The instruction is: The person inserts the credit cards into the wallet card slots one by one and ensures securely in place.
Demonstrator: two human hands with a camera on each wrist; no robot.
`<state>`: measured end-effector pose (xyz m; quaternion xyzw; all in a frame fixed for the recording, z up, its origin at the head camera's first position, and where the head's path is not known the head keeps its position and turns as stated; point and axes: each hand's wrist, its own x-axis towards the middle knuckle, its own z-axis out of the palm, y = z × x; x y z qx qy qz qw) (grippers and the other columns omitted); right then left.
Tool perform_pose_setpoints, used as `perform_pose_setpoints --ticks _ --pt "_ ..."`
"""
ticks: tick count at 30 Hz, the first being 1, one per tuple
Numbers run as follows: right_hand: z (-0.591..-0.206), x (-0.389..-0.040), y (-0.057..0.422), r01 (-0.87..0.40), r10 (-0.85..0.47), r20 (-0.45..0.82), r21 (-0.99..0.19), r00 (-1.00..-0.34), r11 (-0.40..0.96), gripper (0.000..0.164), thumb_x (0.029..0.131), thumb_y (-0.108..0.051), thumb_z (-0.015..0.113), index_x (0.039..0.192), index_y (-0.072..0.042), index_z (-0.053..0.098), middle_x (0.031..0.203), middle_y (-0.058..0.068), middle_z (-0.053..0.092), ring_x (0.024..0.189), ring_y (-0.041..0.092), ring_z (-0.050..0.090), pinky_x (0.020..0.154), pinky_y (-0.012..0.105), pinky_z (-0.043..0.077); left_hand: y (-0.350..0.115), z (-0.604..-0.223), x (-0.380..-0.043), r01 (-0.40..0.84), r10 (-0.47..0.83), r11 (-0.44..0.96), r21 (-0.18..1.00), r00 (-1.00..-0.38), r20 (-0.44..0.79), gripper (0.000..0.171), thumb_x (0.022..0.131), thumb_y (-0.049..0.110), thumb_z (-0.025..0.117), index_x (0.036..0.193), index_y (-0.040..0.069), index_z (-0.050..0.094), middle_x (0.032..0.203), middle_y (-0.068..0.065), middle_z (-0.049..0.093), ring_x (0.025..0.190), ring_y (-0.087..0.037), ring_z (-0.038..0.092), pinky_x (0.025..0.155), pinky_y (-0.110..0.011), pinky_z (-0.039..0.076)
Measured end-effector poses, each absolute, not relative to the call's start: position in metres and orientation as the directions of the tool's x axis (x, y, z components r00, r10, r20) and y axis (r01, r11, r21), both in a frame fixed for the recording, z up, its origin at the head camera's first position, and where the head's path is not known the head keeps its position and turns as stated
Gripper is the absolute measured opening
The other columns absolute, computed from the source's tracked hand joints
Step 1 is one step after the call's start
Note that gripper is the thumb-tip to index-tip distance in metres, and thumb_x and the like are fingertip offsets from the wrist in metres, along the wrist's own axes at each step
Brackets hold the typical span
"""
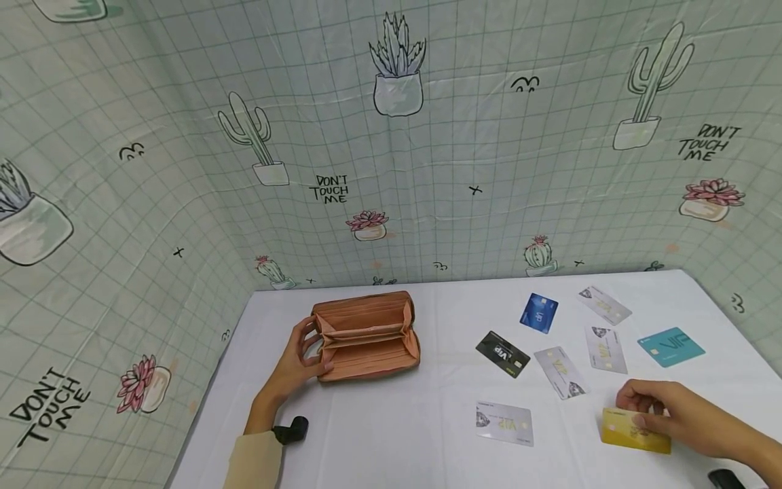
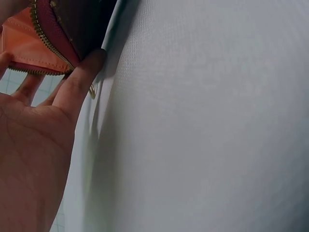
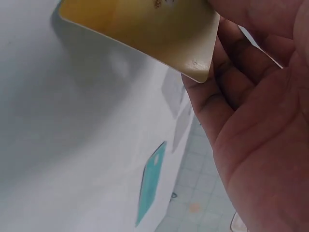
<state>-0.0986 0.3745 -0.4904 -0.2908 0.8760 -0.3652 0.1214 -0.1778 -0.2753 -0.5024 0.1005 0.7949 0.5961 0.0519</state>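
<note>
The left hand (image 1: 299, 358), fingers spread, grips the left edge of the open brown wallet (image 1: 368, 334) at the worktop (image 1: 379, 435)'s left. The right hand (image 1: 687, 415) pinches the yellow card (image 1: 630, 437) between thumb and fingers, near right. Legible print: "Vip" on the black card (image 1: 503, 354); "VIP" on the teal card (image 1: 671, 347); "DON'T TOUCH ME" on the backdrop (image 1: 470, 149)

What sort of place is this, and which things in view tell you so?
Probably a small staged tabletop set-up, perhaps for filming: a white table enclosed at the back and left by cactus-print sheeting, with loose cards spread to the right of an open wallet.
</note>
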Motion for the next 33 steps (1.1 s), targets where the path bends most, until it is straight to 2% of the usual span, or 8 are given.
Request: perform_pose_setpoints --ticks 3,9,15,20,27,33 --pt "-0.487 -0.102 0.374 -0.454 -0.602 0.039 -0.696 -0.798 0.556 0.023 0.09 0.015 0.07 0.102 -0.005 0.067 0.091 -0.02 0.059 0.076 0.001 0.051 0.061 0.023 0.042 -0.276 -0.504 -0.178 0.106 0.235 0.246 0.963 -0.971 0.047 0.101 0.087 -0.011 0.078 0.165 0.005 0.016 0.171 -0.027 0.017 0.155 -0.05 0.024 0.101 -0.023 0.049" --pt "-0.475 -0.108 0.361 -0.433 -0.52 0.062 -0.641 -0.852 0.634 0.022 0.089 0.011 0.073 0.102 -0.006 0.068 0.093 -0.023 0.06 0.078 -0.002 0.051 0.064 0.022 0.048 -0.276 -0.504 -0.179 0.105 0.242 0.236 0.966 -0.969 0.046 0.103 0.086 -0.014 0.078 0.165 0.006 0.016 0.171 -0.027 0.017 0.154 -0.05 0.025 0.102 -0.028 0.051" --pt "-0.463 -0.115 0.34 -0.43 -0.458 0.116 -0.6 -0.881 0.675 0.025 0.086 0.009 0.078 0.104 -0.008 0.07 0.094 -0.018 0.064 0.08 -0.003 0.054 0.066 0.021 0.051 -0.276 -0.504 -0.179 0.083 0.257 0.228 0.97 -0.966 0.022 0.106 0.084 -0.013 0.078 0.166 0.004 0.012 0.171 -0.028 0.015 0.154 -0.052 0.023 0.104 -0.032 0.05" --pt "-0.451 -0.122 0.318 -0.385 -0.402 0.111 -0.593 -0.909 0.707 0.025 0.086 0.007 0.079 0.104 -0.009 0.072 0.094 -0.013 0.066 0.081 -0.002 0.055 0.069 0.022 0.053 -0.274 -0.502 -0.178 0.078 0.277 0.214 0.974 -0.961 0.016 0.107 0.085 -0.011 0.079 0.166 0.003 0.01 0.172 -0.028 0.011 0.155 -0.053 0.02 0.102 -0.025 0.049" --pt "-0.439 -0.134 0.29 -0.396 -0.395 0.148 -0.622 -0.907 0.676 0.025 0.087 0.007 0.079 0.105 -0.008 0.072 0.099 -0.004 0.069 0.083 0.0 0.058 0.071 0.023 0.054 -0.273 -0.501 -0.178 0.085 0.302 0.201 0.976 -0.953 0.021 0.109 0.084 -0.012 0.079 0.166 0.002 0.009 0.172 -0.029 0.008 0.156 -0.054 0.017 0.102 -0.023 0.048" --pt "-0.433 -0.144 0.268 -0.435 -0.419 0.188 -0.635 -0.889 0.639 0.024 0.088 0.007 0.078 0.106 -0.008 0.073 0.1 -0.004 0.07 0.087 0.001 0.059 0.073 0.023 0.055 -0.275 -0.503 -0.179 0.074 0.335 0.176 0.982 -0.942 0.011 0.112 0.084 -0.013 0.079 0.167 0.003 0.007 0.174 -0.027 0.007 0.158 -0.051 0.015 0.102 -0.022 0.047"
